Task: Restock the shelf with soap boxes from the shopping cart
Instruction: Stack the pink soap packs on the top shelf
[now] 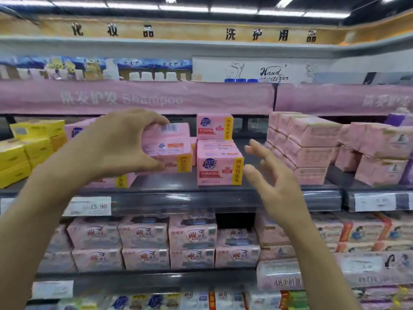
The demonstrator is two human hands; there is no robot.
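My left hand grips a pink soap box between thumb and fingers, barcode side up, and holds it above the dark shelf. Just to its right stands a stack of matching pink soap boxes, with one more box on top further back. Another pink box lies on the shelf under my left wrist. My right hand hovers with spread fingers just right of that stack and holds nothing. The shopping cart is out of view.
Yellow soap boxes fill the shelf's left end. Stacks of pale pink wrapped soap packs stand at the right. A price tag reading 13.90 hangs on the shelf edge. Lower shelves hold rows of pink soap packs.
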